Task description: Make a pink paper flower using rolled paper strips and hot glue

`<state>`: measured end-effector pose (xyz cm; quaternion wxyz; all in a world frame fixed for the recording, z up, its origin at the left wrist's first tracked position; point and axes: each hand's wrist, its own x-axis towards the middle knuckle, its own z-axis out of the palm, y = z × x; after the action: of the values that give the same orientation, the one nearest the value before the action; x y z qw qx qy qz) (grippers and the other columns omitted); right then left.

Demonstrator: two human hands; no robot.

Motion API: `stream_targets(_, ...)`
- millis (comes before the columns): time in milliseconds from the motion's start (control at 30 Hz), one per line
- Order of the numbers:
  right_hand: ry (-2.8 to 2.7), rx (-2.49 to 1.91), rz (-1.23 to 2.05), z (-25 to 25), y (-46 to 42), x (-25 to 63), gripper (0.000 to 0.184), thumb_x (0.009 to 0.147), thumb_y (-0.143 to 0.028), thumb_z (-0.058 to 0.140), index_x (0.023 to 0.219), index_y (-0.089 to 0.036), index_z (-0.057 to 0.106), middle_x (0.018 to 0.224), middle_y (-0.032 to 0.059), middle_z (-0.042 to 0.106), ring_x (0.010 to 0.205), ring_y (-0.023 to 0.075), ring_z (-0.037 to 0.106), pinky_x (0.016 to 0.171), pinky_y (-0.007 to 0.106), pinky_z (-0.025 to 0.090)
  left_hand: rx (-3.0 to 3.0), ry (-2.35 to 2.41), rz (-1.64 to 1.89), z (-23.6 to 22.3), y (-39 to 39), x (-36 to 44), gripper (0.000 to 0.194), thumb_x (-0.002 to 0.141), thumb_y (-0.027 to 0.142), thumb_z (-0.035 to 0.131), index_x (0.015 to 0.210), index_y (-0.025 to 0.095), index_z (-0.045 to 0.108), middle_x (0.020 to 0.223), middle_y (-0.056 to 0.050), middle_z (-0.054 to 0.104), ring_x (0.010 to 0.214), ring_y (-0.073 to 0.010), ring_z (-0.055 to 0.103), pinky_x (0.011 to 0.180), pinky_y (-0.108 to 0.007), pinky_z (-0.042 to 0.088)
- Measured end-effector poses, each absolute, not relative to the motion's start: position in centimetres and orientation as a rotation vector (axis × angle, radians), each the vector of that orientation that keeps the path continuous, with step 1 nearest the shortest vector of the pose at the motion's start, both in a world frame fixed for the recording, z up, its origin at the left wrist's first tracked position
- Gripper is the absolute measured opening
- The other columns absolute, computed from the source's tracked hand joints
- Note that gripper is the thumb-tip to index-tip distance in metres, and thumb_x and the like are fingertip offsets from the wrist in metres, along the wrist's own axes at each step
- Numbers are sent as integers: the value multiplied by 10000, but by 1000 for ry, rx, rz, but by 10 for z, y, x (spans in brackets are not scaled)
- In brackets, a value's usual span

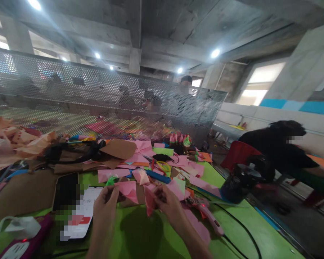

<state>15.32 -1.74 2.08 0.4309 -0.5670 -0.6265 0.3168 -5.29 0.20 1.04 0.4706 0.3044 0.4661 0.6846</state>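
Note:
My left hand (106, 203) is closed, its thumb and fingers pinching the corner of a pink paper piece (129, 191). A bit of bright green (111, 180) shows just behind those fingers. Opposite it, my right hand (169, 201) pinches a second, darker pink folded paper piece (150, 202) that hangs point down. The two pieces look apart, with a narrow gap between them. To the right of my right hand lies a pink glue gun (206, 214) with a small red light and a black cord. Under both hands is the green tabletop (135, 241).
Left of my hands lie a lit phone (83, 221), a dark phone (66, 190) and a purple power strip (13, 248). Pink paper scraps (143, 151), brown card (120, 148) and a blue tube (158, 176) cover the back. A perforated metal screen (110, 104) stands behind. A person (272, 151) sits at right.

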Motion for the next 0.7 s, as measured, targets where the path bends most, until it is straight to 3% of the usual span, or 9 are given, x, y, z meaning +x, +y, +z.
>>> stream_targets(200,-1318,-1226,934,48,-13,161,202,715,-345,716,807,-169,679,744,23,661,710,175,591,668,276,454,1011,1237,1593,19,-4,-45,281,668,455,694,656,183,623,533,13,635,509,-174,623,508,-251,507)
stream_targets(333,-1222,-1123,1058,57,-14,147,347,689,-435,771,912,-173,726,855,56,706,736,188,617,682,301,475,1085,1225,1550,12,-5,-35,244,708,427,671,699,189,618,597,6,650,542,-191,647,539,-285,542)
stream_targets(533,-1124,-1035,1132,45,-13,118,395,526,-414,881,760,-168,679,695,2,638,625,142,562,595,256,446,1150,1166,1472,3,-5,-33,165,736,351,663,725,190,630,638,-12,683,604,-203,656,610,-300,540)
stream_targets(700,-1103,-1056,1094,35,-14,115,326,570,-373,866,670,-160,640,624,-28,566,591,118,495,573,236,401,1102,1158,1476,11,-7,-32,159,728,336,645,691,183,626,596,5,649,585,-175,606,590,-265,503)
